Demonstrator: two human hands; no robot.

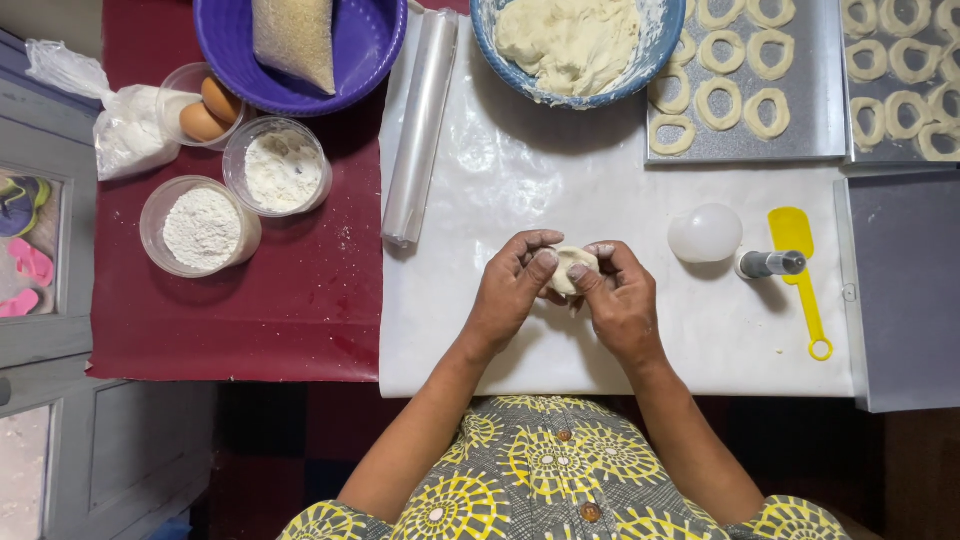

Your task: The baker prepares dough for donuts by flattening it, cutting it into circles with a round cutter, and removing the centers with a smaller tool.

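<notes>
A small lump of pale dough sits between both my hands, just above the white plastic sheet. My left hand curls round its left side, fingertips on top. My right hand presses it from the right with thumb and fingers. A blue bowl with a big mass of dough stands at the far edge of the sheet. Two metal trays hold several dough rings.
A roll of plastic film lies left of the sheet. On the red cloth stand two cups of flour, a cup of eggs and a purple bowl. A white dome lid, a metal cutter and a yellow spatula lie at right.
</notes>
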